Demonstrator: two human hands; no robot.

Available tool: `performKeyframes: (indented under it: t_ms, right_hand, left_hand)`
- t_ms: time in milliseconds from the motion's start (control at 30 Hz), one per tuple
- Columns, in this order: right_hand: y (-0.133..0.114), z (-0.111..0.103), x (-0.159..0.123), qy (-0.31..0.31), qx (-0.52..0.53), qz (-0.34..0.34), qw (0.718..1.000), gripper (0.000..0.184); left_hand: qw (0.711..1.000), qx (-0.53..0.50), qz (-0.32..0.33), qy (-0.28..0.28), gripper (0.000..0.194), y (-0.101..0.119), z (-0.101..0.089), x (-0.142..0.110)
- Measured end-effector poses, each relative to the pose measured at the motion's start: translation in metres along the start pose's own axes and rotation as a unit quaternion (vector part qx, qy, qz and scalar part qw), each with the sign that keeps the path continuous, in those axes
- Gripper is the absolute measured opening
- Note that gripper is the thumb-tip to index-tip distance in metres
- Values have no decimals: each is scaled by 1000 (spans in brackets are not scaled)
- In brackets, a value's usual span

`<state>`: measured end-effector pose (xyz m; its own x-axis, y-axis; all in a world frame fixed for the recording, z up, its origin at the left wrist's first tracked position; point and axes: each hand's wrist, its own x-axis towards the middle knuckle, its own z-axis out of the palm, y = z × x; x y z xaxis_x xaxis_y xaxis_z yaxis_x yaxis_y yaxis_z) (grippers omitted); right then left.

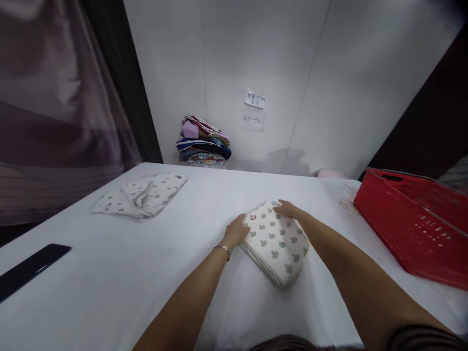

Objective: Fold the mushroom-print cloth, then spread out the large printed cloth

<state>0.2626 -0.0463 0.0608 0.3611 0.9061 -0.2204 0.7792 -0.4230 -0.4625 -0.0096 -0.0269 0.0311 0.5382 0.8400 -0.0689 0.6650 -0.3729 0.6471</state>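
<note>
1. Here's the folded cloth (276, 239), printed side up on the white table (164, 253), well left of the red basket (395, 219).
2. Left hand (235, 231) on the edge away from that basket, fingers curled in close; right hand (287, 209) at the far corner, basket side, fingers bent over it. Both have contact, but pinching every layer or merely steadying them? Can't tell.
3. Watch those stacked layers! An uneven tug between the hands could slide them out of line; a grip on the top layer alone could peel it open.
4. And the right forearm (336, 243) crosses between cloth and basket: a careless sweep might snag the cloth's side.
5. Out of sight: the cloth's underside and the fingertips beneath it. The basket itself runs off the frame, and far to its left so does a dark slab (32, 265). Beyond the basket's left end, a pink shape (329, 173), mostly hidden, defies naming.
</note>
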Motion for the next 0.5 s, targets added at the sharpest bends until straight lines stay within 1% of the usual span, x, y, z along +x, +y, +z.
performKeyframes:
  t_ms: [67,100,200,300,400,433,500]
  right_hand:
    - [6,-9,10,-40,23,23,999,64]
    - [7,-12,14,-59,34,26,997,64]
    - [6,-16,23,-105,64,19,992,62]
    - [3,-19,25,-144,89,10,986,57]
    - [0,-30,20,-211,158,7,964,54]
    - [-2,-35,17,-235,191,2,953,53]
    - [-7,-47,8,-276,252,-19,927,53]
  left_hand:
    - [998,-28,-49,-12,59,1,-4,8]
    - [997,-35,-61,-20,57,1,-6,13]
    - [996,-32,-72,-44,52,0,-11,26]
    - [994,-35,-80,-64,56,0,-17,36]
    - [990,-45,-99,-91,58,-2,-23,38]
    - [988,-52,-104,-105,55,-3,-26,37]
    - [978,-92,-110,-153,43,-4,-31,31]
